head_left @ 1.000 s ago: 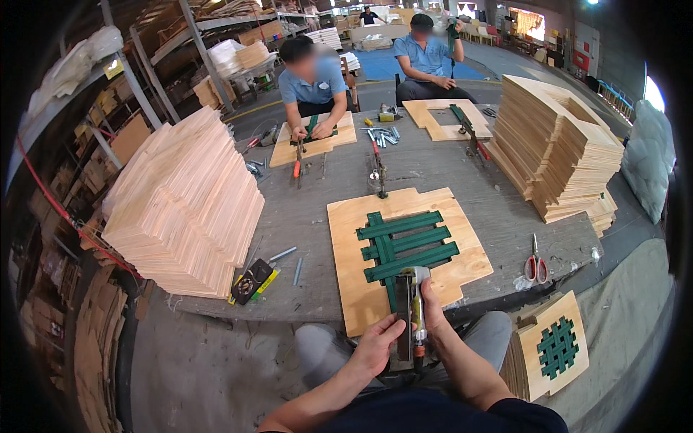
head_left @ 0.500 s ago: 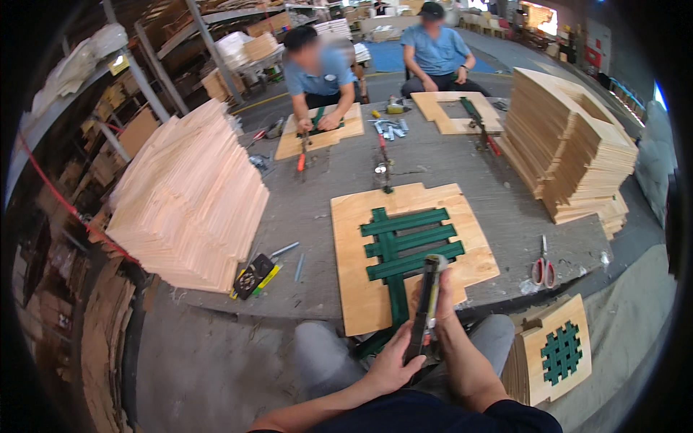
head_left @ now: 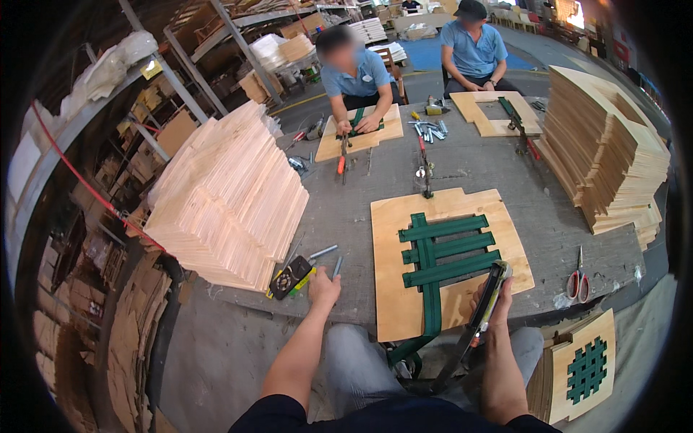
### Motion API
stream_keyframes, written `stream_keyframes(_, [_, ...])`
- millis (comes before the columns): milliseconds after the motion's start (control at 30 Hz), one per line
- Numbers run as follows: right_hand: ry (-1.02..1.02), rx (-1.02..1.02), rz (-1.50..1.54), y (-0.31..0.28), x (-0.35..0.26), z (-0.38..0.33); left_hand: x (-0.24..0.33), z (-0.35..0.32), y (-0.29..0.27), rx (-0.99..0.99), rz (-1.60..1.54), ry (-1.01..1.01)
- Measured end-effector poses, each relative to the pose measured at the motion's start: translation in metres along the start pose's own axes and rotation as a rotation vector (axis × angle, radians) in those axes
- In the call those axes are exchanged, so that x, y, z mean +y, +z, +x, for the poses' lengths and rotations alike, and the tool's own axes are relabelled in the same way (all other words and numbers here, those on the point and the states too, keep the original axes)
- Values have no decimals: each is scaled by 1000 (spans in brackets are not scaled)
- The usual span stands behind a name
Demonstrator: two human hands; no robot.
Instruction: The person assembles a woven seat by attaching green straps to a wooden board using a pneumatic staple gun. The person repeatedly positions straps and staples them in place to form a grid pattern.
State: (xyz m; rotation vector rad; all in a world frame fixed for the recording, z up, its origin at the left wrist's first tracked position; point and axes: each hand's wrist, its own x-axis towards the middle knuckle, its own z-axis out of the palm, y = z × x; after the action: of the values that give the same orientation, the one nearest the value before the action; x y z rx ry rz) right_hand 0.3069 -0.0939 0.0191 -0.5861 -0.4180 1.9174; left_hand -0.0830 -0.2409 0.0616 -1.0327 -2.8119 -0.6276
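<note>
A plywood panel point(head_left: 393, 289) with a cut-out lies at the table's near edge. Across its opening run several dark green straps point(head_left: 451, 273), crossed by one lengthwise strap point(head_left: 432, 310) that hangs over the edge. My right hand point(head_left: 498, 299) is closed around a long black and yellow staple gun point(head_left: 485, 307), tilted over the panel's near right corner. To the left, my left hand point(head_left: 325, 289) has its fingers bent at the lower end of a silver staple strip point(head_left: 338, 266). Another silver strip point(head_left: 323, 252) and a black and yellow tape measure point(head_left: 291, 278) lie beside it.
Tall plywood stacks stand left point(head_left: 231, 195) and right point(head_left: 599, 144). Red-handled scissors point(head_left: 577, 281) and a toggle clamp point(head_left: 424, 169) lie on the table. Two co-workers point(head_left: 357, 79) sit opposite. A woven panel point(head_left: 588, 368) tops a stack at lower right.
My left hand has let go of the staple gun and moved left to the silver strip. My right hand keeps hold of the gun. The view has shifted left.
</note>
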Motion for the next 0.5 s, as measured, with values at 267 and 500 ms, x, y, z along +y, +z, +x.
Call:
stream_keyframes(267, [51, 3, -28, -13, -3, 5, 16, 1, 15, -123, -200, 26])
stream_keyframes(500, [38, 16, 9, -28, -3, 11, 169, -138, -24, -527, -950, 297])
